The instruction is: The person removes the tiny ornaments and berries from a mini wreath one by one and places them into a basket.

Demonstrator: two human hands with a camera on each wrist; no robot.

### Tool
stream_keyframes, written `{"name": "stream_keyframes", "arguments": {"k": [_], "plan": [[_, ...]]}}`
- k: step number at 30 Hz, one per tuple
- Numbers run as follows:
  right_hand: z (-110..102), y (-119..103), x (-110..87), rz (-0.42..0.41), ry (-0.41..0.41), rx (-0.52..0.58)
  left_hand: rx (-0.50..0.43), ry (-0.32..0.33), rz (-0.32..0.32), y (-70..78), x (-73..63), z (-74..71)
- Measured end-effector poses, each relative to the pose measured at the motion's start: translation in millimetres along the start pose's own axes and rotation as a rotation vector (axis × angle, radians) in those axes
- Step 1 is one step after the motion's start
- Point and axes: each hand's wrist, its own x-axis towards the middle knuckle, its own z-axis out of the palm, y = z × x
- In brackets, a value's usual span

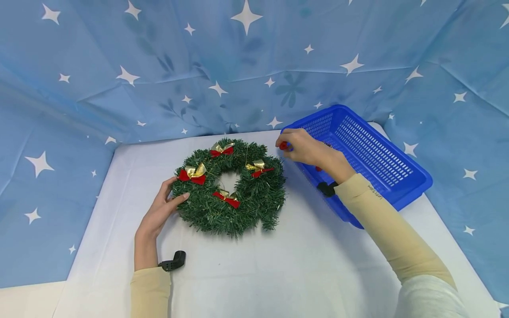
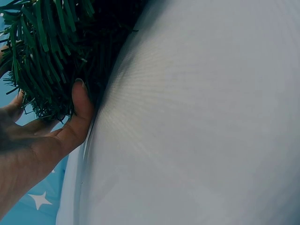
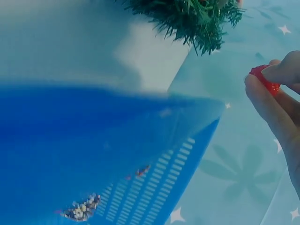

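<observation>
A green wreath (image 1: 214, 216) lies on the white table, dressed with several red bows (image 1: 227, 200) topped with gold ribbon. My left hand (image 1: 157, 216) holds its left edge, the thumb over the greenery and the fingers around the outer side. The left wrist view shows this hand (image 2: 51, 140) close up against the bristly green wreath (image 2: 51, 47). Between thumb and fingers, my right hand (image 1: 306, 145) pinches a small red bumpy ornament (image 3: 267, 84), above the near-left rim of the blue basket (image 1: 358, 163). Much of that ornament is hidden by the fingers.
The slotted basket stands at the right of the table (image 1: 246, 274), turned at an angle. Inside lie a silvery beaded piece (image 3: 84, 208) and a small red item (image 3: 143, 170), partly hidden by my arm. A blue star-printed curtain (image 1: 222, 53) hangs behind.
</observation>
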Motion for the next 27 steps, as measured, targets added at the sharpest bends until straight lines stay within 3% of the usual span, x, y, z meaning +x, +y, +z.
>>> {"name": "stream_keyframes", "arguments": {"k": [27], "plan": [[-11,36,-27.9,0.176,0.012,-0.069,0.007,0.003,-0.003,-3.8,0.6,0.1]]}}
